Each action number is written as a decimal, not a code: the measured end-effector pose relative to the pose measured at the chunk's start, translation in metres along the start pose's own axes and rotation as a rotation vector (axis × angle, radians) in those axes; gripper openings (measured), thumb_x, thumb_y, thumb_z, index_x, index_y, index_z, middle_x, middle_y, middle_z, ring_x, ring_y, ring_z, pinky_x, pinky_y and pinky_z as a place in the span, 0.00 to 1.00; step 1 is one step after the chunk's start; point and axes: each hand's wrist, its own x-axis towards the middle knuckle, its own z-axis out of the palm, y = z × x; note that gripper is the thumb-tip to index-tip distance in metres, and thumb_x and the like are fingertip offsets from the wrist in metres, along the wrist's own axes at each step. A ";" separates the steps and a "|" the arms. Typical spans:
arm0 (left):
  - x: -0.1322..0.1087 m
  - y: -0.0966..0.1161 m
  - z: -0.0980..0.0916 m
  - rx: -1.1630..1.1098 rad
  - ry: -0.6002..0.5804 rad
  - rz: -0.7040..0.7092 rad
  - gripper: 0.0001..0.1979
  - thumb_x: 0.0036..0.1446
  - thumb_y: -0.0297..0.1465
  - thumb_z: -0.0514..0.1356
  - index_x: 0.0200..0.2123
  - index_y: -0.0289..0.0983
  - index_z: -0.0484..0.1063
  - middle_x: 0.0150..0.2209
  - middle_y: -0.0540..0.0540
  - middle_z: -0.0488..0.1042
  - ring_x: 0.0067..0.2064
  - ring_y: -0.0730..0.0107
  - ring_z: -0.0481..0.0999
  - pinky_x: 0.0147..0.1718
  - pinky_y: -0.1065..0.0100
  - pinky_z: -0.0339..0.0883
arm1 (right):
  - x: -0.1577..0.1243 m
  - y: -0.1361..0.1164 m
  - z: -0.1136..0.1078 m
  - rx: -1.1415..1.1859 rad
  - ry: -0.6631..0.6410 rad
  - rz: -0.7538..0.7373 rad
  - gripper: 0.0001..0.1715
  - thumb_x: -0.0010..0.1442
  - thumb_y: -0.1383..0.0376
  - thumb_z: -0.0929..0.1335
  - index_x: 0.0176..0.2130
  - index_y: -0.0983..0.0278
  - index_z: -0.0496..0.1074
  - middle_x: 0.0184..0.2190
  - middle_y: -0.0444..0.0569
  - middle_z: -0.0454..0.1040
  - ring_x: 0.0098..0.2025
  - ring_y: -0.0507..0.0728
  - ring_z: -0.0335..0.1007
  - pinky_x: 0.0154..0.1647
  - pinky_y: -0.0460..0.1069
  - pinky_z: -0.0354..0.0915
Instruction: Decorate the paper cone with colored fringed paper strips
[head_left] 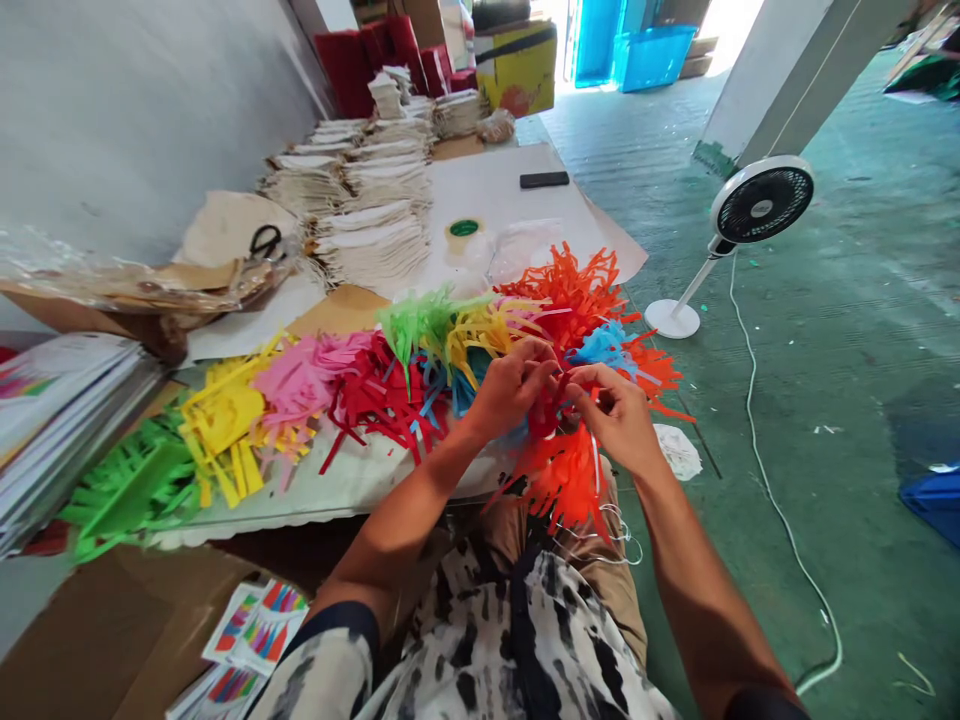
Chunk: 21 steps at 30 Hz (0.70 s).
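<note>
My left hand point(517, 385) and my right hand point(615, 410) meet over the table's near right corner, fingers pinched close together on a red paper tassel point(550, 408). Its fine detail is hidden by the fingers. Orange fringe point(570, 475) hangs below my hands over my lap, and more orange fringe point(566, 290) lies beyond them. A blue tassel point(606, 343) is just past my right hand. Left of my left hand runs a row of tassels: light green point(420, 325), crimson point(379, 395), pink point(311, 370), yellow point(225, 410) and dark green point(135, 480).
Stacks of white corded bundles point(375, 235) fill the table's back left. A tape roll point(464, 230), a black phone-like object point(544, 180) and scissors point(265, 241) lie around them. At right, a fan point(761, 205) stands on the floor with its cable point(757, 440). Printed cards point(255, 630) sit below.
</note>
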 end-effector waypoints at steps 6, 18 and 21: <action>-0.004 0.009 0.013 0.332 0.045 0.057 0.10 0.75 0.40 0.51 0.48 0.41 0.64 0.22 0.57 0.73 0.19 0.76 0.73 0.22 0.75 0.60 | 0.003 -0.005 0.002 0.046 0.008 0.095 0.19 0.67 0.47 0.72 0.45 0.59 0.80 0.40 0.46 0.80 0.28 0.52 0.67 0.28 0.48 0.60; -0.037 0.003 0.025 0.566 -0.061 -0.001 0.09 0.62 0.38 0.69 0.42 0.39 0.81 0.52 0.43 0.74 0.49 0.64 0.79 0.47 0.66 0.73 | 0.004 0.010 0.003 0.499 0.411 0.167 0.21 0.61 0.46 0.75 0.37 0.61 0.81 0.24 0.42 0.71 0.24 0.51 0.61 0.26 0.46 0.56; -0.052 0.010 0.012 0.715 -0.216 -0.053 0.11 0.66 0.41 0.64 0.42 0.40 0.81 0.46 0.45 0.77 0.45 0.63 0.80 0.43 0.66 0.71 | 0.009 0.011 0.001 0.597 0.507 0.169 0.22 0.57 0.47 0.78 0.37 0.62 0.82 0.23 0.40 0.67 0.23 0.49 0.57 0.24 0.45 0.52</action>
